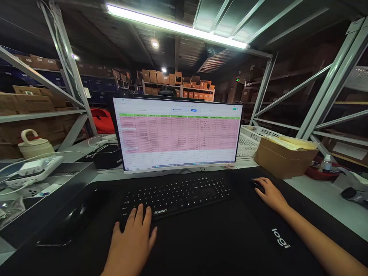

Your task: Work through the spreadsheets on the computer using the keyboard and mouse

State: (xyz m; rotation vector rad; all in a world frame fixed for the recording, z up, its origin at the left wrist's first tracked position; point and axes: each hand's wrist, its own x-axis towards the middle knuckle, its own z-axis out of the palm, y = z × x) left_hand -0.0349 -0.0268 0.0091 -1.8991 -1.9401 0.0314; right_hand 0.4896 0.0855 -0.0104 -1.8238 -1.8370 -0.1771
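Note:
My left hand [131,234] rests with fingers spread at the lower left corner of a black keyboard [175,195], fingertips on its front keys. Over on the right, my right hand [269,193] is curved over a black computer mouse [258,186], which is partly hidden under the fingers. Both lie on a large black desk mat [201,241] with a white "logi" print. Behind the keyboard stands a monitor [178,134] with a spreadsheet of pink rows under a green header; its text is too small to read.
A dark tray [71,180] with a white charger and cables stands left, near a cream bottle [35,145]. To the right are a cardboard box [284,159], white baskets [250,140] and a scanner-like device [353,194]. Metal shelf posts [330,80] rise at both sides.

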